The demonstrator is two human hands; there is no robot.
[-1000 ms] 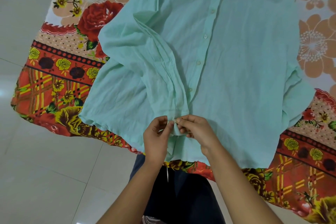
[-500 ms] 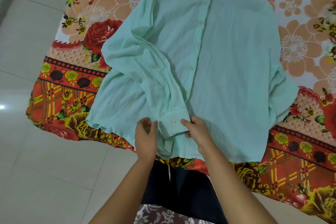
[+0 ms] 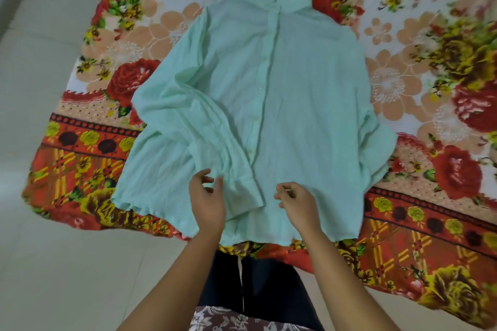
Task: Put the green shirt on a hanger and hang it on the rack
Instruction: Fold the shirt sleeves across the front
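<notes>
Green shirt (image 3: 282, 105) lies flat, buttons up, on the floral blanket (image 3: 80, 169), stretching away from both hands. Left hand (image 3: 207, 197) and right hand (image 3: 295, 203) hover apart at the hem, fingers loose and gripping nothing. The folded sleeve cuff (image 3: 246, 191) lies between them.

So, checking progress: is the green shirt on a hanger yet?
No, the green shirt lies spread flat, front up, on the floral bedspread.

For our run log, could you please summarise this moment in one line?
green shirt spread on floral blanket | left hand open near cuff | right hand open
</notes>
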